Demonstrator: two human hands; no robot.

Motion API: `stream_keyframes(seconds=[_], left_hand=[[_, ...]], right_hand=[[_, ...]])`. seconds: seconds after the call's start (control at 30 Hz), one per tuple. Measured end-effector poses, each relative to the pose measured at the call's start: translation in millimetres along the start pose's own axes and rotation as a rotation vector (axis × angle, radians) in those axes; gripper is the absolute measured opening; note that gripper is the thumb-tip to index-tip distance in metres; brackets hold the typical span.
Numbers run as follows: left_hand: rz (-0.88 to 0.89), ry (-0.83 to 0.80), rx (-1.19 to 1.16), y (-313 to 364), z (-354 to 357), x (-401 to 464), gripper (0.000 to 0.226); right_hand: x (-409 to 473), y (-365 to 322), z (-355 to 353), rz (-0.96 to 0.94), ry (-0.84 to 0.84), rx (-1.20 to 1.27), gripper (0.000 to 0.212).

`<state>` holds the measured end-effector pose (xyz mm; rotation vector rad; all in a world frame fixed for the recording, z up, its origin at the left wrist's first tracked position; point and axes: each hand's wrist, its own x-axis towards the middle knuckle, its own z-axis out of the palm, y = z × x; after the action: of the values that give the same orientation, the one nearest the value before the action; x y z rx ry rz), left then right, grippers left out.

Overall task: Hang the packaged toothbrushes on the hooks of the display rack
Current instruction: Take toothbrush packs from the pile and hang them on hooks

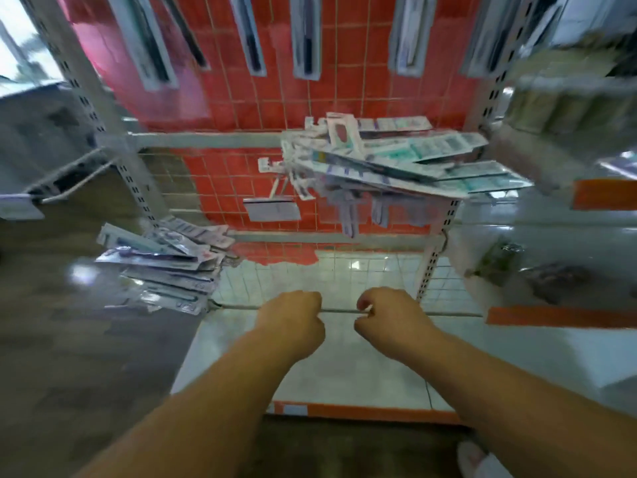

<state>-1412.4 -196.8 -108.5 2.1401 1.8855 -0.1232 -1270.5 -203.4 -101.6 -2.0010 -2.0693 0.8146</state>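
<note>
The frame is motion-blurred. My left hand [293, 320] and my right hand [386, 320] are both curled into fists, side by side, over the wire edge [448, 313] of the bottom shelf; I see no package in either. A thick bunch of packaged toothbrushes [389, 160] hangs on a hook of the rack's red wire grid [238, 108], above my hands. A loose pile of packaged toothbrushes [165, 263] lies at the shelf's left end. Several single packages [306, 39] hang along the top row.
An empty hook with a white price tag [272, 208] juts from the grid left of the bunch. White perforated uprights [136, 181] frame the rack. Neighbouring shelves with goods [568, 108] crowd the right. A white shoe [479, 460] shows at the bottom.
</note>
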Motion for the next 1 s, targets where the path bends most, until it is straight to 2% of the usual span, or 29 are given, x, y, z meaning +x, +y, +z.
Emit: stream_keyframes(seconds=[0.1,0.23,0.4,0.57,0.63,0.77,1.0], left_hand=[[0.003,-0.010,-0.018,2.1,-25.5,-25.8,0.027],[0.095,0.137,-0.059,6.7,-75.7,-47.7,0.026],[0.221,0.345,-0.127,-5.6,-136.7,-44.4,0.025],[0.239,0.365,-0.229,-29.4,-164.6,-28.4,0.027],[0.229,0.369,-0.272,-41.1,-169.8,-21.4,0.027],[0.202,0.379,-0.270,-60.3,-172.6,-0.5,0.026],[0.188,0.331,-0.267,-67.4,-175.2,32.4,0.028]], right_hand=[[-28.1,-18.7,-32.5,-0.039,0.013,0.042,0.033],[-49.3,-37.2,-78.7,-0.177,0.051,0.039,0.030],[-44.0,-50.0,-126.4,-0.215,0.207,0.086,0.024],[-32.2,-62.2,-152.7,-0.253,0.380,0.029,0.022],[-22.7,-68.2,-157.9,-0.254,0.387,-0.019,0.031],[0.9,-76.2,-157.3,-0.185,0.294,-0.132,0.066],[29.0,-70.3,-158.6,-0.116,0.200,-0.200,0.077]])
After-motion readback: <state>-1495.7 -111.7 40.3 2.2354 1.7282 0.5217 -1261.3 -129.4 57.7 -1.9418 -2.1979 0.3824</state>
